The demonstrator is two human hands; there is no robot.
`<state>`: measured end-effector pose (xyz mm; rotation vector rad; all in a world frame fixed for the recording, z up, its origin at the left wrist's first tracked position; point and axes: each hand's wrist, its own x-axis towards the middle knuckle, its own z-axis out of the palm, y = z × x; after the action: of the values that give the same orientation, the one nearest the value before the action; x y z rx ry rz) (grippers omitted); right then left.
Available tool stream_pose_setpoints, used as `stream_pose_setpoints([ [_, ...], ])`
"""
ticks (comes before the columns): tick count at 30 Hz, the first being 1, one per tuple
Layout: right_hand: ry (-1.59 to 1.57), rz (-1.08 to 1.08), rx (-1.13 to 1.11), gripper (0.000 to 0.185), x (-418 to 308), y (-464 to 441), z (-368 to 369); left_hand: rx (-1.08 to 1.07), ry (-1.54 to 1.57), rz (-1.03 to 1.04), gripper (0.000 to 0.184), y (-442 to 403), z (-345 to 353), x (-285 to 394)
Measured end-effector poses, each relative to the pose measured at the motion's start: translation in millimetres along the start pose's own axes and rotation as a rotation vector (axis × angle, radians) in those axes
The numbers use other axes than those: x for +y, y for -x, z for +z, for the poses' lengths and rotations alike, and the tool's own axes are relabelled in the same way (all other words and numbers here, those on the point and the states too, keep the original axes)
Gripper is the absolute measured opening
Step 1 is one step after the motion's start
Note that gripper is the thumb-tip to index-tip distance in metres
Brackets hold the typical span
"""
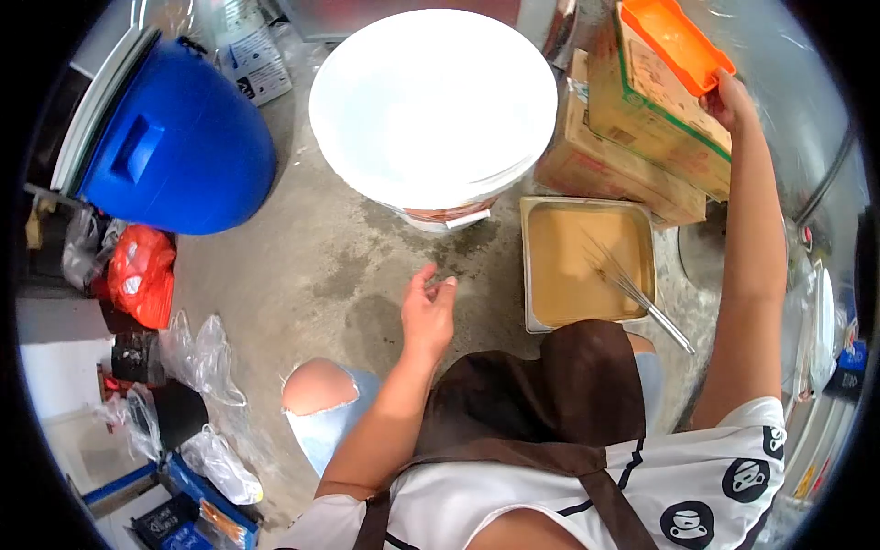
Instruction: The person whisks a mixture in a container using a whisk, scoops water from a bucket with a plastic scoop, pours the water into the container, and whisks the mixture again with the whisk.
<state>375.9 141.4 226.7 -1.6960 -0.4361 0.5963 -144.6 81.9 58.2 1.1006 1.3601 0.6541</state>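
My right hand (731, 103) reaches far out to the right, its fingers closed on the near end of an orange plastic tray (676, 38) above the cardboard boxes. My left hand (429, 312) is raised over the floor in front of my knees, holding nothing, with thumb and fingers apart. To its right, a rectangular metal pan (529, 266) contains a tan liquid (573, 266). A wire whisk (632, 291) rests in the pan, its handle sticking out over the near right corner. A large white bucket (431, 101) stands ahead of my left hand.
A blue barrel (192, 137) stands at the left, with a red plastic bag (142, 275) and clear bags (206, 357) nearer to me. Stacked cardboard boxes (632, 174) are behind the pan. A round metal vessel (704, 247) is partly hidden by my right arm.
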Motion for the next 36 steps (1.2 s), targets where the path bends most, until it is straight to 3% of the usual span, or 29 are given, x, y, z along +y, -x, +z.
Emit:
stream_pose_setpoints([
  [2, -0.026, 0.026, -0.089, 0.018, -16, 12, 31, 0.018, 0.016, 0.021, 0.043, -1, 3, -4],
  [4, 0.235, -0.069, -0.206, 0.016, -30, 33, 72, -0.007, 0.029, 0.016, 0.043, 0, 6, -2],
  [6, 0.226, -0.134, -0.227, 0.023, -21, 55, 125, -0.005, 0.034, 0.017, 0.042, -1, 8, -1],
  [10, 0.533, -0.213, -0.454, 0.024, 1, 81, 205, -0.036, 0.063, 0.052, 0.042, 2, 9, 8],
  [12, 0.838, -0.249, -0.466, 0.016, 16, 90, 240, -0.033, 0.023, 0.007, 0.041, 6, 8, 17],
  [14, 1.929, -0.997, -0.701, 0.015, 28, 86, 261, -0.041, 0.003, 0.053, 0.040, 10, 9, 17],
  [15, 1.772, -0.818, -0.656, 0.015, 36, 89, 266, -0.045, 0.046, 0.037, 0.039, 10, 10, 15],
  [16, 1.772, -0.825, -0.659, 0.015, 40, 93, 270, -0.039, 0.050, 0.038, 0.039, 10, 9, 15],
  [18, 2.109, -1.114, -0.665, 0.011, 46, 98, 279, -0.055, 0.032, 0.090, 0.039, 12, 9, 18],
  [19, 1.997, -1.076, -0.511, 0.004, 67, 82, 284, -0.062, 0.028, 0.078, 0.039, 13, 8, 22],
  [23, 1.834, -1.230, -0.355, 0.006, 94, 81, 291, -0.039, 0.099, 0.111, 0.040, 10, 11, 12],
  [26, 1.841, -1.101, -0.499, 0.009, 91, 93, 305, -0.063, 0.060, 0.106, 0.040, 13, 5, 23],
  [28, 2.031, -0.988, -0.908, 0.008, 83, 98, 314, -0.074, 0.015, 0.093, 0.040, 13, 1, 32],
  [29, 2.030, -0.988, -0.903, 0.008, 81, 104, 316, -0.076, 0.013, 0.097, 0.040, 12, 1, 29],
  [31, 1.003, -0.089, -0.714, 0.014, 81, 117, 312, -0.060, 0.042, 0.153, 0.040, 9, 1, 22],
  [32, 1.000, -0.096, -0.708, 0.014, 82, 118, 312, -0.061, 0.041, 0.162, 0.040, 9, 0, 22],
  [34, 0.676, 0.029, -0.702, 0.017, 84, 120, 313, -0.069, 0.032, 0.089, 0.039, 8, -1, 24],
  [36, 0.623, 0.061, -0.668, 0.016, 81, 121, 314, -0.072, 0.063, 0.106, 0.039, 4, 2, 17],
])
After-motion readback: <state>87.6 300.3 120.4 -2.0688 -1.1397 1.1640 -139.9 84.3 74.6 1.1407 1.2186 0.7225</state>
